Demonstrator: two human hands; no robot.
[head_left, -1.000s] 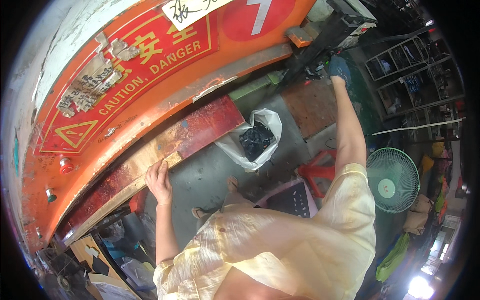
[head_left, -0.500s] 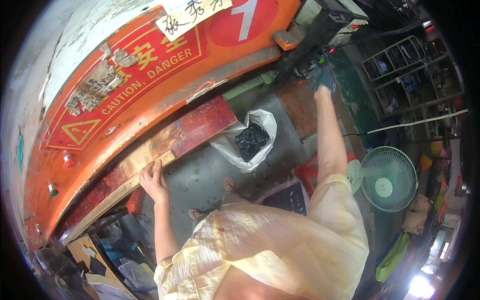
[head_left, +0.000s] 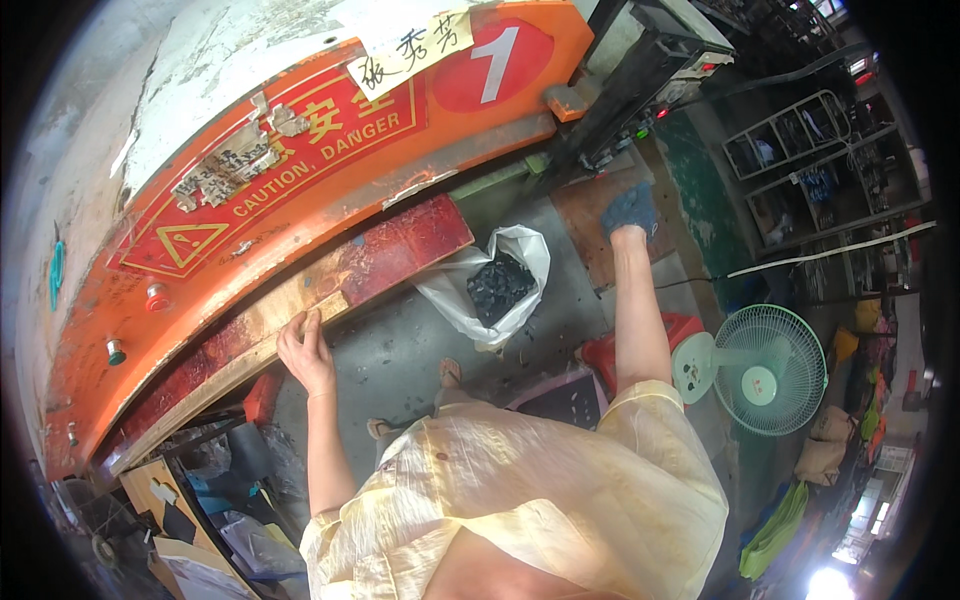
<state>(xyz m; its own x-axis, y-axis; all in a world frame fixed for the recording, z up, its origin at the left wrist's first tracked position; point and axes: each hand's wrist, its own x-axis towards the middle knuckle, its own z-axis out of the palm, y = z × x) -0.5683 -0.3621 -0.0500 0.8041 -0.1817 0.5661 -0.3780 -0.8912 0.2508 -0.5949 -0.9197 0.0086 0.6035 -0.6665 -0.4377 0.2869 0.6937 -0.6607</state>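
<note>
My bare left hand (head_left: 306, 352) is at the front edge of a long wooden board (head_left: 390, 262), its fingers bent against that edge beside a pale wood strip (head_left: 333, 305). The board has a worn red surface and lies below an orange machine panel (head_left: 330, 210). Stretched out to the far right, my right hand (head_left: 630, 210) wears a dark blue glove. It is over or in front of a brown sheet (head_left: 583, 222); its fingers cannot be made out, nor whether they hold anything. Between my arms, a white bag (head_left: 535, 262) stands open with black pieces (head_left: 498, 285) inside.
A green fan (head_left: 770, 370) stands right of my right arm, near a red stool (head_left: 600, 355). Red (head_left: 157, 297) and green (head_left: 115, 352) buttons sit on the panel. A black machine post (head_left: 610, 100) rises at the far right; a cluttered shelf (head_left: 215, 510) is at lower left.
My right hand has drawn back from beside the black machine post, nearer to me and slightly left. The left hand stays at the board's edge. The view has shifted slightly.
</note>
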